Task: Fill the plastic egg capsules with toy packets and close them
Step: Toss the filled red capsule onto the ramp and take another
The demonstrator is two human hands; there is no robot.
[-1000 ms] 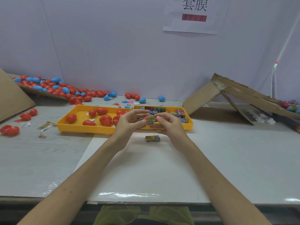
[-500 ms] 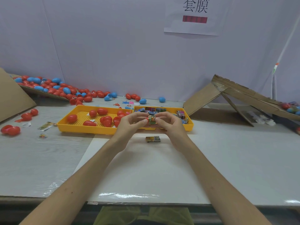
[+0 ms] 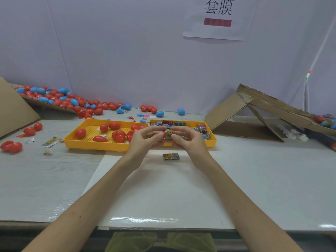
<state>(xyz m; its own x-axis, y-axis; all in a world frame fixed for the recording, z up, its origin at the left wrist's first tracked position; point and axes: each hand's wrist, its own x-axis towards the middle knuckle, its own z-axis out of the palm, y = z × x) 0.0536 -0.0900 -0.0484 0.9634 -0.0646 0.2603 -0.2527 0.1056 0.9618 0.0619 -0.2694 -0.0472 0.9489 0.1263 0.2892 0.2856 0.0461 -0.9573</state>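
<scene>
Both hands meet above the front edge of the yellow trays. My left hand (image 3: 145, 138) and my right hand (image 3: 189, 140) pinch between their fingertips a red egg capsule (image 3: 165, 133) with a folded green and yellow toy packet (image 3: 170, 134) sticking out of it. A second folded packet (image 3: 171, 156) lies on the white sheet just below the hands. The left yellow tray (image 3: 94, 144) holds several red capsules. The right yellow tray (image 3: 211, 140) holds several toy packets.
A heap of red and blue capsules (image 3: 60, 99) lies on cardboard at the back left. Loose capsules (image 3: 11, 146) and a wrapper (image 3: 50, 142) sit left of the trays. A folded cardboard ramp (image 3: 254, 110) stands at the right, with wrapped eggs (image 3: 326, 120) on its far end.
The two hands have pressed slightly closer together around the capsule and packet, staying over the tray's front edge. The packet on the white sheet has not moved.
</scene>
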